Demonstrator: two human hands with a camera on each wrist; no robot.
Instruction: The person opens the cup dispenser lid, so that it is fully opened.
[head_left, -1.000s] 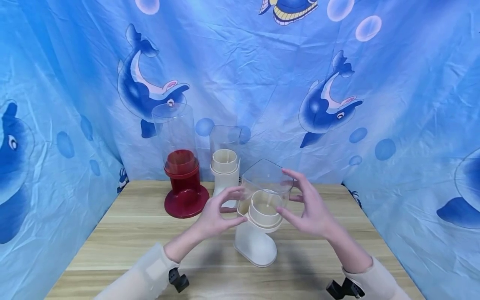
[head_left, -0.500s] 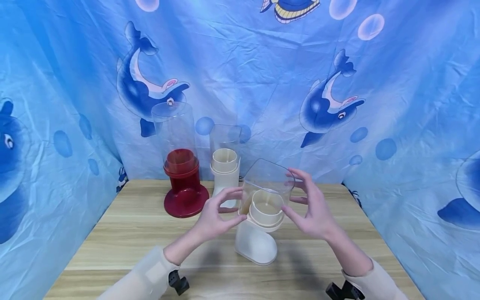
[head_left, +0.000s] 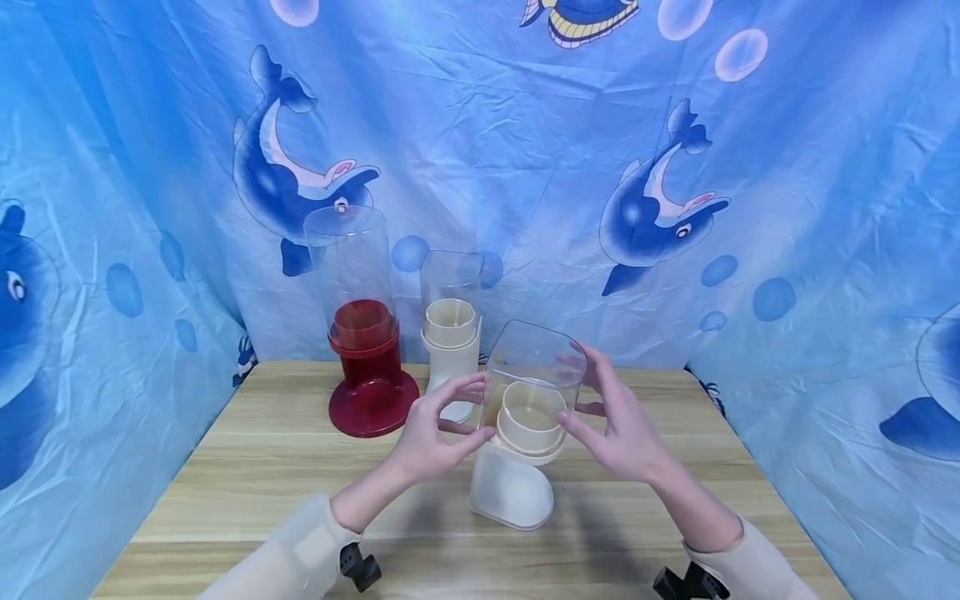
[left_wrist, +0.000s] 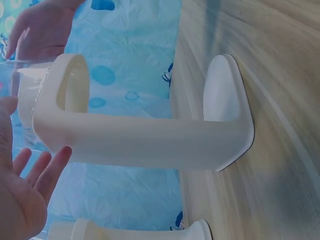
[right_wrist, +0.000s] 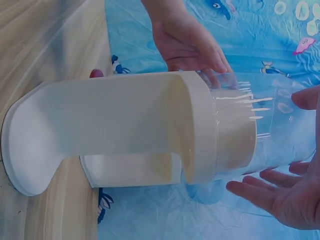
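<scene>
A cream stand (head_left: pixel 512 487) (left_wrist: pixel 135 140) is upright on the wooden table, its foot flat. Around the round cup at its top sits a clear, squarish cover (head_left: pixel 534 354) (right_wrist: pixel 287 125), open at the top. My left hand (head_left: pixel 431 433) (left_wrist: pixel 22 195) holds the cover's lower left side, thumb in front and fingers behind, near the stand's collar. On the right, my right hand (head_left: pixel 622 429) (right_wrist: pixel 295 195) spans the cover with its thumb at the front and fingers behind. Some fingertips show through the clear wall.
Behind to the left, a red stand (head_left: pixel 371 408) carries a tall clear cylinder (head_left: pixel 348 258). Next to it, a second cream stand (head_left: pixel 452 358) has a clear cover. Blue dolphin-print cloth (head_left: pixel 525 167) surrounds the back and sides of the table (head_left: pixel 262 500).
My right hand shifted slightly right, then back left against the cover. The cover and stand have barely moved, and my left hand stays in about the same place.
</scene>
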